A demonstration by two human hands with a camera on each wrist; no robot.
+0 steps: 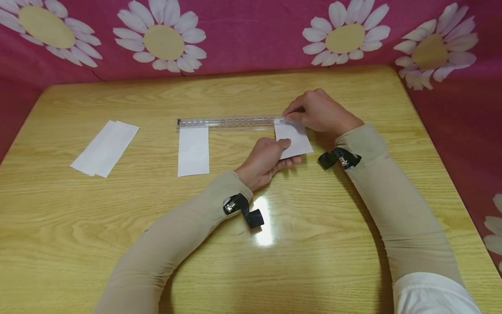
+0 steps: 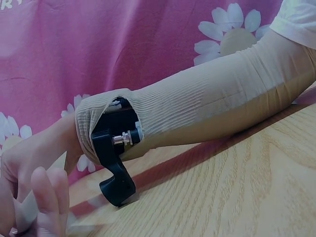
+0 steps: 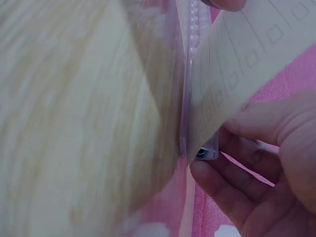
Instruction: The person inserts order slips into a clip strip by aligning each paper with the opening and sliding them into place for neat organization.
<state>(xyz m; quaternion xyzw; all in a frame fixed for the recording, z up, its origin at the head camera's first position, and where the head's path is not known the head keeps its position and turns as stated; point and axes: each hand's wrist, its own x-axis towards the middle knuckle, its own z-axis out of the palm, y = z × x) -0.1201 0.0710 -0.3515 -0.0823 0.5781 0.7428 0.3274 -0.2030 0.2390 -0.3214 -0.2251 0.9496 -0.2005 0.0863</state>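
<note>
A long clear plastic strip (image 1: 235, 122) with a row of round bumps lies across the table. My right hand (image 1: 323, 111) pinches its right end, together with the top edge of a white paper slip (image 1: 300, 141). Lower on that slip, my left hand (image 1: 264, 161) grips it, thumb on top and fingers beneath, tilting it off the table. The right wrist view shows printed lines and small boxes on the slip's underside (image 3: 247, 54), close against the strip's edge (image 3: 185, 98). Another white slip (image 1: 193, 152) lies with its top edge at the strip's left end.
Two overlapping white slips (image 1: 105, 148) lie on the left of the wooden table (image 1: 219, 270). A pink cloth with daisies (image 1: 251, 35) hangs behind the table. Black camera mounts (image 1: 245, 211) stick out from both sleeves.
</note>
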